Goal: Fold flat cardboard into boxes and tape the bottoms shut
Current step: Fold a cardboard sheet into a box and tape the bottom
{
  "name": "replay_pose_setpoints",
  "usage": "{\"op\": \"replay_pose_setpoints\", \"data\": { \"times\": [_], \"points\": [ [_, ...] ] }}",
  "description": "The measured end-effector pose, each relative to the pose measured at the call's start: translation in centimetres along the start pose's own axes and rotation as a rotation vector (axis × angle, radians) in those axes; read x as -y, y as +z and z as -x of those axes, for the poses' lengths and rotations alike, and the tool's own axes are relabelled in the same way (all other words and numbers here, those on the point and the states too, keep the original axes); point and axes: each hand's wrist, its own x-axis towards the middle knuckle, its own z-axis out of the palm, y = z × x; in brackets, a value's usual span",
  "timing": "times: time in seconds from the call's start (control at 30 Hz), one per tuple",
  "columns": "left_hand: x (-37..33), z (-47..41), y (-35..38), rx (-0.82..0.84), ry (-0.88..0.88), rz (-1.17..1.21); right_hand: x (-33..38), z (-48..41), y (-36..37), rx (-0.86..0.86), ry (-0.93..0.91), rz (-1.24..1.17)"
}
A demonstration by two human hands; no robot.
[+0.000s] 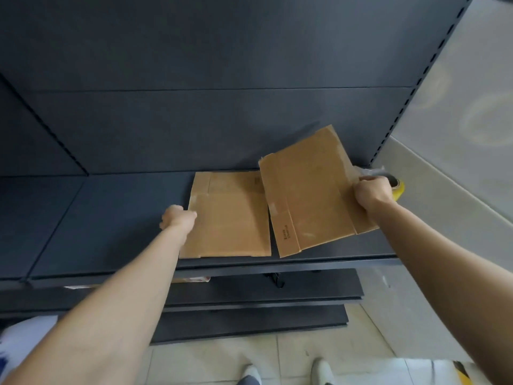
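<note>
Two flattened brown cardboard boxes are on the dark shelf. One flat cardboard lies on the shelf surface, and my left hand closes on its left edge. My right hand grips the right edge of the second flat cardboard, which is lifted and tilted above the shelf, its lower corner near the shelf's front edge. A roll of yellowish tape sits on the shelf right behind my right hand, mostly hidden by it.
The dark shelf unit has a tall back panel and lower shelves below. A light wall borders the right side. My white shoes stand on a tiled floor.
</note>
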Motion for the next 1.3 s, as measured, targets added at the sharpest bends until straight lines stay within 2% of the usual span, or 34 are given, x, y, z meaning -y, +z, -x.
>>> {"op": "replay_pose_setpoints", "data": {
  "times": [0.07, 0.3, 0.47, 0.57, 0.77, 0.9, 1.03, 1.07, 1.17, 1.23, 1.3],
  "points": [
    [-1.3, 0.6, 0.3, -0.006, 0.036, -0.011, 0.8, -0.4, -0.2, 0.030, -0.047, 0.020],
    [-9.6, 7.2, 3.6, 0.196, 0.269, 0.110, 3.8, -1.0, -2.9, 0.070, -0.364, 0.158],
    [-14.4, 11.0, 6.3, 0.282, 0.431, 0.202, 4.3, -2.1, -5.8, 0.121, -0.546, 0.369],
    [-16.0, 12.1, 7.5, 0.296, 0.452, 0.222, 3.8, -2.7, -6.9, 0.183, -0.625, 0.475],
    [-16.6, 13.5, 9.6, 0.321, 0.453, 0.154, 2.8, -3.5, -7.5, 0.312, -0.680, 0.487],
    [-16.5, 13.9, 9.9, 0.257, 0.500, 0.137, 2.9, -4.5, -8.1, 0.343, -0.592, 0.548],
    [-16.5, 13.7, 9.6, 0.274, 0.475, 0.146, 3.0, -5.6, -9.4, 0.212, -0.335, 0.607],
    [-16.6, 13.7, 9.6, 0.272, 0.468, 0.147, 3.0, -5.5, -9.8, 0.186, -0.238, 0.571],
    [-16.6, 13.7, 9.8, 0.241, 0.470, 0.163, 2.9, -5.4, -10.5, 0.311, 0.048, 0.299],
    [-16.7, 13.8, 9.8, 0.228, 0.478, 0.169, 2.8, -5.8, -10.6, 0.311, 0.073, 0.151],
    [-16.7, 14.0, 9.8, 0.234, 0.472, 0.183, 3.0, -5.9, -10.6, 0.302, 0.056, 0.117]
  ]
}}
